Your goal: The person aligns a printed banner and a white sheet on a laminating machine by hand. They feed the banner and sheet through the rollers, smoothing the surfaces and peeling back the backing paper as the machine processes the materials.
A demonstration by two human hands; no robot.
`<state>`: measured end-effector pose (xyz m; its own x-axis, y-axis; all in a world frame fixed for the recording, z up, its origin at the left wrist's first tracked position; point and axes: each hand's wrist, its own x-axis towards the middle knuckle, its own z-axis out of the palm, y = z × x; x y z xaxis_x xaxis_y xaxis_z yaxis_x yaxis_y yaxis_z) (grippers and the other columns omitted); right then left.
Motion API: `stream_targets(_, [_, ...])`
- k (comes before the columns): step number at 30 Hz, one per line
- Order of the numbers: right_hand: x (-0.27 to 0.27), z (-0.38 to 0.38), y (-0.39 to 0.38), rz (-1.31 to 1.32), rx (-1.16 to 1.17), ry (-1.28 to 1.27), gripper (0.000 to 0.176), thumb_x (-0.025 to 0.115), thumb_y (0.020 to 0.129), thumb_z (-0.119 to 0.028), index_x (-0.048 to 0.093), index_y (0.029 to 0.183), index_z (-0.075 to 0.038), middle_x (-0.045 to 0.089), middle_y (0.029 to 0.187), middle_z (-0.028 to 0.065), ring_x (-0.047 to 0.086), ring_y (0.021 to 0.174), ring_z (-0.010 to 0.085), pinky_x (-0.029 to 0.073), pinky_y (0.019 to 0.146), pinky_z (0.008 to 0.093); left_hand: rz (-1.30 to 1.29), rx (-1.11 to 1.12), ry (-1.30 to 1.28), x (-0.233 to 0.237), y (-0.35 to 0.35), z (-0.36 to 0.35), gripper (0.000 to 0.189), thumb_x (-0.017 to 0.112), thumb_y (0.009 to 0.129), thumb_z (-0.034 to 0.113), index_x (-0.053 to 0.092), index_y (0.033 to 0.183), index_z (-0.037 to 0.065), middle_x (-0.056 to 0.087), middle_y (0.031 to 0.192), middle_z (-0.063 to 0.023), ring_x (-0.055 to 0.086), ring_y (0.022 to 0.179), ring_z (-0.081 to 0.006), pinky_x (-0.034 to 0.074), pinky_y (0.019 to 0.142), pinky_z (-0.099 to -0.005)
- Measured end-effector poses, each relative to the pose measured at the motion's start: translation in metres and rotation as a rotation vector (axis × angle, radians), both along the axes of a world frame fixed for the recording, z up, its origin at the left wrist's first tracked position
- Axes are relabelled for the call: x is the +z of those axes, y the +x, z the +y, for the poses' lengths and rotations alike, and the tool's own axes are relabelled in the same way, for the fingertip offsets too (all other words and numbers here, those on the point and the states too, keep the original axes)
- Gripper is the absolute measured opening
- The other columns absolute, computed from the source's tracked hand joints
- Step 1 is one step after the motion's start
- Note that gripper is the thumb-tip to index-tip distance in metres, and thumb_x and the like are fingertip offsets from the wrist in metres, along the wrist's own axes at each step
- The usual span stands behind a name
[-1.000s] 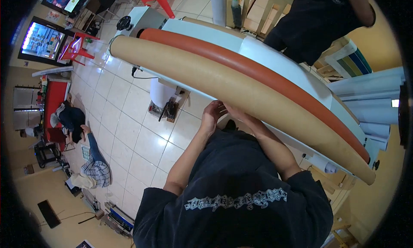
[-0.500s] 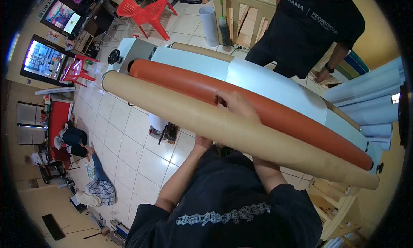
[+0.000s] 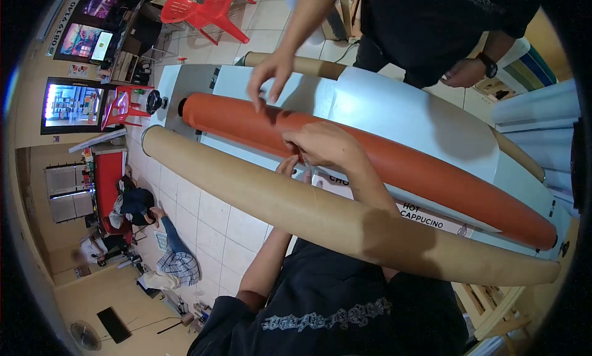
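A long orange-red roller (image 3: 419,168) runs across a white machine, with a brown cardboard tube (image 3: 246,192) lying in front of it. My right hand (image 3: 324,147) reaches over the tube to the roller's lower edge, its fingers bent in a pinch; what they hold is hidden. From beneath the tube my left hand (image 3: 288,166) comes up close to the right fingertips, its fingers curled and partly covered. Below the roller shows a printed sheet (image 3: 431,215) reading "HOT CAPPUCINO". Just above the roller hovers another person's hand (image 3: 271,81), fingers spread.
The co-worker in a black shirt (image 3: 425,35) stands across the machine (image 3: 240,87). A red chair (image 3: 203,13) is at the back, large pale rolls (image 3: 530,131) at the right. Another person (image 3: 179,263) is on the tiled floor at the left.
The tube sits lower, uncovering the printed sheet and my left fingers. My right hand has shifted slightly left along the roller. The co-worker has leaned in and extended a hand over it.
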<state>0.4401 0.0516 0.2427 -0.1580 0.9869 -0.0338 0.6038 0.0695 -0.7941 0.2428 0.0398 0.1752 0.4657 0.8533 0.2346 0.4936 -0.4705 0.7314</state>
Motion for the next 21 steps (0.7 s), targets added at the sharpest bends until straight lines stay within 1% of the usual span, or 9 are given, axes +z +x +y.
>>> stream_targets(3, [0.002, 0.000, 0.002, 0.002, -0.005, -0.036, 0.011, 0.063, 0.081, -0.008, 0.059, 0.091, -0.008, 0.067, 0.079, 0.0098, 0.064, 0.077, 0.0315, 0.048, 0.066, 0.0433, 0.076, -0.053, -0.057, 0.011, 0.010, 0.003, 0.038, 0.072, 0.088, 0.011, 0.060, 0.123, 0.009, 0.058, 0.124, -0.0132, 0.057, 0.114, -0.0265, 0.050, 0.092, -0.0374])
stream_targets(5, [0.003, -0.001, 0.005, -0.003, 0.024, -0.010, 0.011, 0.062, 0.083, -0.011, 0.059, 0.094, -0.008, 0.066, 0.079, 0.0107, 0.063, 0.077, 0.0319, 0.047, 0.066, 0.0438, -0.036, -0.047, 0.035, 0.004, 0.010, 0.007, 0.031, 0.072, 0.087, 0.007, 0.063, 0.116, 0.010, 0.061, 0.117, -0.0120, 0.061, 0.107, -0.0259, 0.051, 0.088, -0.0361])
stream_targets(6, [0.001, -0.001, 0.005, 0.003, 0.024, -0.018, 0.011, 0.062, 0.083, -0.011, 0.059, 0.094, -0.008, 0.066, 0.079, 0.0107, 0.063, 0.077, 0.0319, 0.047, 0.066, 0.0438, -0.030, -0.046, 0.027, 0.005, 0.011, 0.009, 0.031, 0.072, 0.087, 0.007, 0.063, 0.116, 0.010, 0.061, 0.117, -0.0120, 0.061, 0.107, -0.0259, 0.051, 0.088, -0.0361])
stream_targets(8, [-0.002, -0.001, 0.004, 0.009, 0.018, -0.011, 0.010, 0.059, 0.085, -0.010, 0.058, 0.095, -0.008, 0.066, 0.080, 0.0123, 0.063, 0.077, 0.0326, 0.047, 0.066, 0.0441, -0.058, -0.060, 0.127, 0.009, 0.012, 0.012, 0.023, 0.072, 0.086, 0.003, 0.064, 0.107, 0.007, 0.065, 0.108, -0.0110, 0.064, 0.099, -0.0243, 0.053, 0.082, -0.0344])
stream_targets(15, [-0.005, -0.001, 0.005, 0.047, 0.035, 0.011, 0.008, 0.056, 0.087, -0.007, 0.058, 0.095, -0.008, 0.065, 0.080, 0.0135, 0.062, 0.077, 0.0335, 0.046, 0.067, 0.0440, -0.030, -0.035, 0.101, 0.002, 0.007, 0.002, 0.016, 0.072, 0.087, 0.009, 0.066, 0.101, 0.008, 0.065, 0.103, -0.0107, 0.062, 0.097, -0.0227, 0.051, 0.082, -0.0359])
stream_targets(17, [0.003, -0.004, 0.005, 0.032, 0.016, -0.042, 0.016, 0.064, 0.082, -0.011, 0.057, 0.097, -0.008, 0.067, 0.085, 0.0164, 0.065, 0.085, 0.0358, 0.049, 0.070, 0.0463, 0.146, -0.108, 0.112, 0.001, -0.004, -0.001, 0.015, 0.068, 0.090, 0.014, 0.064, 0.100, 0.004, 0.063, 0.107, -0.0107, 0.062, 0.099, -0.0248, 0.049, 0.089, -0.0386])
stream_targets(18, [0.002, -0.005, 0.004, 0.029, 0.016, -0.044, 0.016, 0.064, 0.082, -0.011, 0.057, 0.097, -0.008, 0.067, 0.085, 0.0164, 0.065, 0.085, 0.0358, 0.049, 0.070, 0.0463, 0.143, -0.108, 0.111, 0.001, -0.009, 0.000, 0.015, 0.068, 0.090, 0.014, 0.064, 0.100, 0.004, 0.063, 0.107, -0.0107, 0.062, 0.099, -0.0248, 0.049, 0.089, -0.0386])
stream_targets(19, [0.002, -0.007, 0.002, 0.009, 0.001, -0.026, 0.013, 0.063, 0.083, -0.011, 0.057, 0.095, -0.008, 0.066, 0.083, 0.0144, 0.063, 0.080, 0.0353, 0.047, 0.069, 0.0458, 0.201, -0.150, -0.110, 0.001, -0.015, 0.001, 0.019, 0.069, 0.089, 0.015, 0.064, 0.104, 0.004, 0.063, 0.108, -0.0117, 0.061, 0.103, -0.0258, 0.049, 0.091, -0.0397])
stream_targets(21, [0.001, -0.009, 0.001, -0.013, -0.014, -0.008, 0.010, 0.061, 0.084, -0.011, 0.057, 0.093, -0.007, 0.065, 0.080, 0.0125, 0.061, 0.076, 0.0348, 0.046, 0.067, 0.0454, 0.255, -0.191, -0.330, -0.021, -0.038, 0.002, 0.024, 0.069, 0.088, 0.017, 0.064, 0.108, 0.004, 0.063, 0.109, -0.0128, 0.060, 0.106, -0.0268, 0.048, 0.093, -0.0407])
